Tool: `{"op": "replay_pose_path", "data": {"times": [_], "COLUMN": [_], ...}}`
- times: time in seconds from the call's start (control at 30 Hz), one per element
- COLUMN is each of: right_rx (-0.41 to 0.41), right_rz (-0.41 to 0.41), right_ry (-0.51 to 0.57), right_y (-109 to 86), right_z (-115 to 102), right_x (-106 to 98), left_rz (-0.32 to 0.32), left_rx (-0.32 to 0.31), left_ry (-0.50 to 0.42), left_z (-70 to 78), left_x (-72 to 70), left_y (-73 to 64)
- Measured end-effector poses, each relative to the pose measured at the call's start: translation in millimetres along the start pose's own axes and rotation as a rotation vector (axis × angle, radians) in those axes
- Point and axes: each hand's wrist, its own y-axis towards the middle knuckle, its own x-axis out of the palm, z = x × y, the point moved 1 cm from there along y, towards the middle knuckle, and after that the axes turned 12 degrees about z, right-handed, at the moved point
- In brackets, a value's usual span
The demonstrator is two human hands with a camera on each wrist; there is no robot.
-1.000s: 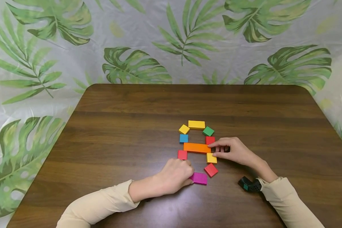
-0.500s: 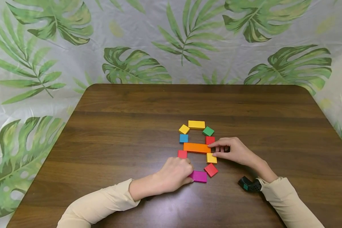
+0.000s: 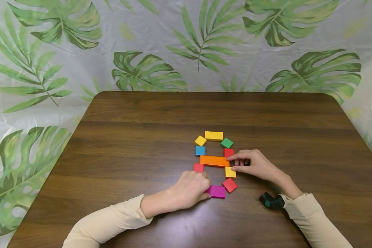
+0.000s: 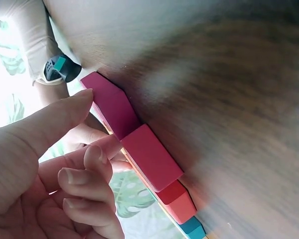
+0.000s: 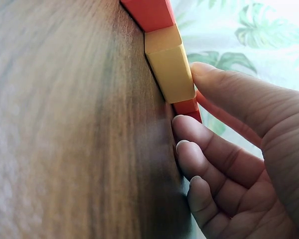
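Observation:
My left hand [image 3: 190, 190] pinches a magenta rectangular block [image 3: 217, 192] between thumb and index finger at its left part. In the left wrist view a pink-red block [image 4: 152, 158] adjoins that magenta block; the hand hides it in the head view. My right hand [image 3: 252, 163] rests its index fingertip at the right end of a long orange block [image 3: 214, 161]. Its thumb touches a yellow block [image 5: 172, 74], and the other fingers bend loosely. A tilted red block [image 3: 229, 185] lies right of the magenta one, and a red block [image 3: 198, 167] shows just beyond my left hand.
Farther up, a blue block [image 3: 200, 151], a tilted yellow block [image 3: 200, 140], a yellow rectangular block [image 3: 214, 136], a green block [image 3: 227, 143] and a red block [image 3: 228, 152] form a loop with the orange one. All lie on a brown wooden table [image 3: 127, 137]. A leaf-patterned sheet [image 3: 161, 31] hangs behind.
My left hand has shifted the magenta block slightly away from the near edge, toward the other blocks, within the first half second. The right hand has stayed in place.

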Motion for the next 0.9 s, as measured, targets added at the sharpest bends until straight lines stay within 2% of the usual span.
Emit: {"op": "replay_pose_path", "data": {"times": [0.33, 0.63, 0.9], "right_rx": [0.027, -0.005, 0.011], "right_rz": [-0.019, -0.013, -0.020], "right_ry": [-0.001, -0.008, -0.025], "right_y": [0.0, 0.9, 0.8], "right_z": [-2.3, -1.1, -1.1], "right_x": [-0.5, -0.6, -1.3], "left_rz": [-0.008, -0.017, -0.013], "left_rx": [0.001, -0.001, -0.002], "left_ry": [0.008, 0.022, 0.020], "left_z": [1.7, 2.9, 2.8], "left_x": [-2.2, -2.5, -2.9], "left_y": [0.2, 0.7, 1.1]}}
